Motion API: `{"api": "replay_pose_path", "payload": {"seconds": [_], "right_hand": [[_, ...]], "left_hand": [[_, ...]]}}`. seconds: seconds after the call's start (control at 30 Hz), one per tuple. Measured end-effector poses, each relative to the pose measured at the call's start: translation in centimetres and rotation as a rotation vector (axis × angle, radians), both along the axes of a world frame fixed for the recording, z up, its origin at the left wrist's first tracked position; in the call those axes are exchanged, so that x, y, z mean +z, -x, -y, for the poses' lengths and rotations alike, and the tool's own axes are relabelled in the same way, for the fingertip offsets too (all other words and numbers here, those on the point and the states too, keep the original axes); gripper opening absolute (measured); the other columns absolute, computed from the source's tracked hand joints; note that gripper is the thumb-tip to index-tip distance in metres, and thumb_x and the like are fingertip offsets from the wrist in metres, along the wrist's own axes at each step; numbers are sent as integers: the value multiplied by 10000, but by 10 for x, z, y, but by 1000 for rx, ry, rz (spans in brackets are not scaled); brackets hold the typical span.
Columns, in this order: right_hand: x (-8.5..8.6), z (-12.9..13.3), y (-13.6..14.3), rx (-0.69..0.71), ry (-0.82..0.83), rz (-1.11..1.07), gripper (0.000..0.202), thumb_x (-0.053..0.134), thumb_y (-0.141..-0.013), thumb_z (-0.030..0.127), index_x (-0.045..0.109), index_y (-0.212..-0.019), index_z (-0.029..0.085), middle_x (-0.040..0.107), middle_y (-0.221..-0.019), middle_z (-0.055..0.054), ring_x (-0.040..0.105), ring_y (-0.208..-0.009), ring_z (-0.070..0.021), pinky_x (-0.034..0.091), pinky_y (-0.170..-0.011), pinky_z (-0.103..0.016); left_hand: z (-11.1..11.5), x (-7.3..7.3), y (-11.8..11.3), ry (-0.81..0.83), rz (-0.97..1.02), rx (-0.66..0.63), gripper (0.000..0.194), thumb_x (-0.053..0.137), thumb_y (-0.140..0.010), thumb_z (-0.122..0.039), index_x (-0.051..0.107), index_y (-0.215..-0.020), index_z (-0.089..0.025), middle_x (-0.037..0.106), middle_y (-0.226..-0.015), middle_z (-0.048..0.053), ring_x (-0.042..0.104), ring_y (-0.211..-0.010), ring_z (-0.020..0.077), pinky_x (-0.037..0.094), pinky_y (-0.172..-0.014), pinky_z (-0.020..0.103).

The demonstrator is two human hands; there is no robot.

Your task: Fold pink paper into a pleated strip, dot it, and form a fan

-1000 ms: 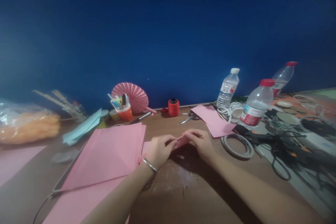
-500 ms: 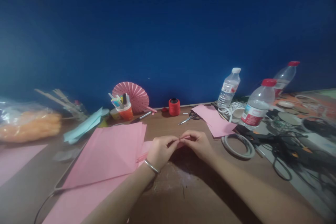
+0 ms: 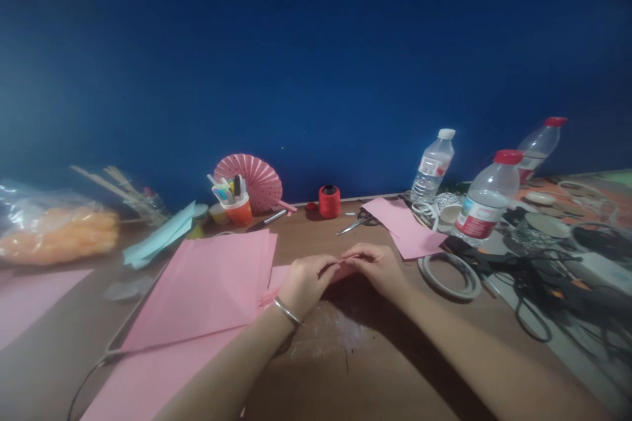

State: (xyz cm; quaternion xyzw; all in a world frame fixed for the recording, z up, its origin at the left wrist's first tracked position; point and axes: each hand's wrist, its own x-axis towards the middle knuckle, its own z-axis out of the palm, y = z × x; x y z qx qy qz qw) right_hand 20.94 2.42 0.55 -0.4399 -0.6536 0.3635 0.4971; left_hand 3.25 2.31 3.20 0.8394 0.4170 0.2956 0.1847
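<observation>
In the middle of the table, my left hand (image 3: pixel 307 283) and my right hand (image 3: pixel 378 268) meet with fingertips almost touching. Both pinch the edge of a piece of pink paper (image 3: pixel 343 272), most of which is hidden behind the fingers. A silver bangle (image 3: pixel 288 310) circles my left wrist. Just left of that wrist lies a stack of pink paper sheets (image 3: pixel 202 293), with narrow pink folds (image 3: pixel 266 297) showing between it and my left hand.
Along the back stand a pink folded fan (image 3: pixel 254 177), a cup of markers (image 3: pixel 238 212), a red spool (image 3: pixel 329 202) and scissors (image 3: pixel 353 225). On the right are pink paper pieces (image 3: pixel 407 230), a tape roll (image 3: pixel 474 286), bottles (image 3: pixel 486 200) and tangled cables (image 3: pixel 543 283).
My fingertips have shifted slightly along the paper's edge, and a bit more pink shows beneath my right fingers. The whole view has moved a little; the other things lie as before.
</observation>
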Motion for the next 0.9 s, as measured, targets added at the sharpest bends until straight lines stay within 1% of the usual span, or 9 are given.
{"api": "replay_pose_path", "payload": {"seconds": [0.1, 0.2, 0.3, 0.4, 0.5, 0.63, 0.7, 0.8, 0.9], "right_hand": [[-5, -5, -5, -110, 10, -51, 135, 608, -691, 310, 673, -717, 194, 678, -730, -29, 610, -721, -189, 459, -702, -306], [-12, -12, -11, -200, 11, -80, 170, 623, -678, 343, 668, -729, 188, 678, -749, -36, 610, -738, -200, 456, -728, -328], [-18, -17, -17, -242, 9, -93, 197, 625, -674, 368, 660, -741, 186, 674, -777, -41, 605, -759, -207, 455, -744, -346], [-19, -20, -23, -263, -8, -67, 218, 607, -687, 390, 648, -752, 185, 667, -786, -46, 600, -757, -210, 460, -733, -357], [-14, -19, -27, -223, -112, 79, 220, 555, -741, 396, 634, -761, 192, 655, -790, -52, 587, -749, -206, 452, -718, -351], [2, -8, -21, -67, -367, 479, 216, 465, -826, 332, 634, -774, 209, 649, -797, -55, 555, -772, -198, 383, -741, -341], [8, 1, -11, -25, -441, 649, 203, 463, -832, 301, 636, -786, 205, 651, -783, -59, 547, -759, -194, 344, -740, -340], [12, 10, 0, -22, -462, 754, 196, 488, -814, 297, 621, -720, 188, 628, -683, -53, 535, -712, -181, 318, -716, -323], [7, 10, 1, -63, -462, 763, 178, 524, -783, 312, 619, -713, 179, 626, -702, -58, 532, -716, -182, 321, -699, -307]], "left_hand": [[-4, -3, 5, -18, -79, -5, 212, 444, -836, -272, 632, -927, -236, 665, -895, -9, 591, -781, 129, 420, -714, 216], [-10, -6, 11, 2, -136, -3, 221, 428, -843, -285, 628, -918, -226, 661, -851, -7, 585, -764, 128, 417, -710, 217], [-15, -7, 16, 0, -129, -11, 212, 433, -842, -297, 622, -901, -222, 656, -836, -11, 582, -760, 125, 413, -703, 213], [-20, -9, 20, -32, -131, 0, 198, 438, -840, -293, 619, -877, -222, 652, -839, -13, 579, -764, 123, 406, -697, 212], [-23, -12, 23, -73, -213, 21, 195, 431, -846, -286, 612, -863, -215, 646, -829, -4, 576, -764, 131, 402, -696, 223], [-22, -16, 21, -195, -417, 2, 239, 386, -870, -297, 593, -831, -184, 627, -797, 33, 572, -747, 160, 403, -674, 258], [-19, -18, 17, -262, -495, -33, 274, 361, -879, -308, 578, -788, -166, 612, -753, 47, 568, -707, 170, 401, -634, 266], [-15, -19, 13, -330, -536, -75, 295, 341, -886, -311, 562, -766, -157, 596, -717, 52, 559, -666, 172, 391, -604, 272], [-16, -20, 16, -362, -534, -66, 278, 346, -884, -328, 557, -798, -170, 600, -744, 42, 556, -690, 170, 384, -623, 273]]}}
